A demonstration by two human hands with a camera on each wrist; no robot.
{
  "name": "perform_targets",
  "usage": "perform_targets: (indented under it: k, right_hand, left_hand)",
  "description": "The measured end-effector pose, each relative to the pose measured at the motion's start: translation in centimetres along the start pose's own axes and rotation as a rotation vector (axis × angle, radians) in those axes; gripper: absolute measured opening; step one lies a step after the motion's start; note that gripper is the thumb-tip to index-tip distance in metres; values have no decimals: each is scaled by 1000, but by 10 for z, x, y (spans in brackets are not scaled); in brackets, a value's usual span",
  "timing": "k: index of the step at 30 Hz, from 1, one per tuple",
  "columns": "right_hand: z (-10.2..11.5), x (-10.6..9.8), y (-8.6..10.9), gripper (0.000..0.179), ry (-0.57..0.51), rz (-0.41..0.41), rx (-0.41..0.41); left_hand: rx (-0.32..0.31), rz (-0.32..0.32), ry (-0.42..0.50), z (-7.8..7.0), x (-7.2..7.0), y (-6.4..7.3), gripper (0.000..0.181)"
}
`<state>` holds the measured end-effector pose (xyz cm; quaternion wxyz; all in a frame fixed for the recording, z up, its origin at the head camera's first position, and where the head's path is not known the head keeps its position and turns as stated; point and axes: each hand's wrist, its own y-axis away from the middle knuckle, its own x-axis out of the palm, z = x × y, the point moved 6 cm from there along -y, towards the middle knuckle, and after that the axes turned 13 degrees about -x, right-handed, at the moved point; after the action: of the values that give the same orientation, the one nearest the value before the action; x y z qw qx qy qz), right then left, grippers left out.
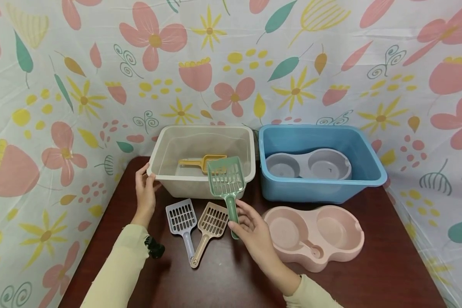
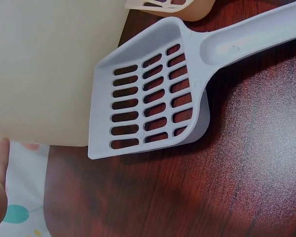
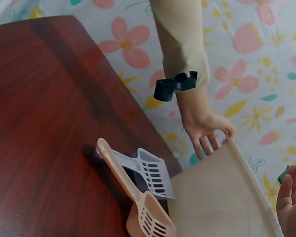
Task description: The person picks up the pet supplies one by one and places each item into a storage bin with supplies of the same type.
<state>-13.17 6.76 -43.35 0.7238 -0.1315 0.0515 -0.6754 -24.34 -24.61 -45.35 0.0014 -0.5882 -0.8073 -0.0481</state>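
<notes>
My right hand point(image 1: 252, 229) grips the handle of a green litter scoop point(image 1: 228, 177), its slotted head raised over the front rim of a beige litter box point(image 1: 192, 188). At that box's left front corner, my left hand point(image 1: 145, 194) holds the rim, thumb in front; the right wrist view shows this grip from the side. Inside the beige box lies a yellow scoop point(image 1: 208, 164), partly hidden behind the green one. On the table before the box rest a grey-lavender scoop point(image 2: 148, 98) and a peach scoop point(image 3: 119, 170), their handle ends meeting.
A blue litter box point(image 1: 300, 190) stands to the right of the beige one, with a grey double bowl point(image 1: 302, 164) inside. In front of it a pink double bowl point(image 1: 312, 229) sits on the dark red-brown table point(image 1: 215, 286). Floral cloth point(image 1: 231, 64) hangs behind.
</notes>
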Motion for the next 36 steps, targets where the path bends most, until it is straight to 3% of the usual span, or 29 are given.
perform_targets:
  k: [18,29,36]
  right_hand:
    - [-2,8,-45,55,82,-48,-50]
    - [-2,9,-81,52,183,-27,-74]
    - [-1,8,-99,47,191,-27,-6]
  left_hand:
    - [-21,-9,-19,0,-1,-1,47]
    - [-13,19,17,1,-1,-3,46]
    - [-8,17,7,3,-2,-3,46]
